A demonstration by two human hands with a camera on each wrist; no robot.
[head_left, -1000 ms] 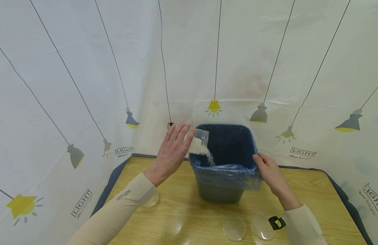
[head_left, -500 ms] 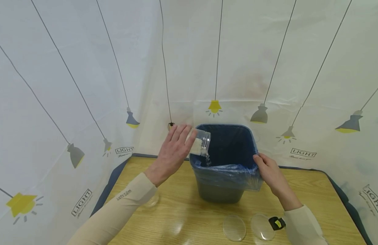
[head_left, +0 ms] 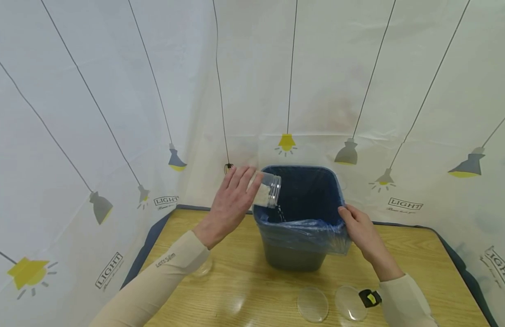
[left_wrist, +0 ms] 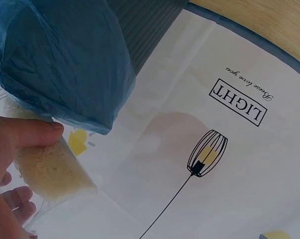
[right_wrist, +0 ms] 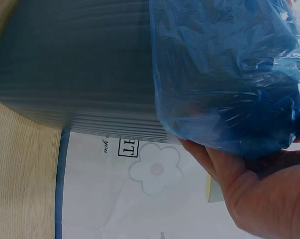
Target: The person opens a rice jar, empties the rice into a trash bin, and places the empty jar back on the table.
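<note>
My left hand [head_left: 234,200] grips a clear plastic jar [left_wrist: 57,174] of pale, rice-like grains, tipped sideways over the left rim of a bin. A thin trickle of grains [head_left: 280,213] falls from its mouth into the bin. The dark blue-grey trash bin [head_left: 293,254] stands on the table, lined with a blue plastic bag [right_wrist: 229,74] folded down over its rim. With thumb and fingers, my right hand [head_left: 360,231] holds the bin's right rim through the bag. In the left wrist view the thumb lies along the jar's side; the bag hides the jar's mouth there.
Two clear round lids [head_left: 313,304] lie on the wooden table [head_left: 236,290] near the front right, one beside my right sleeve. Another clear round container [head_left: 203,267] is partly hidden behind my left sleeve. A lamp-printed white sheet [head_left: 252,91] rises behind the table.
The stream of grains from the jar has thinned to a few falling bits, and the jar has shifted very slightly right. My right hand and the bin stay in place.
</note>
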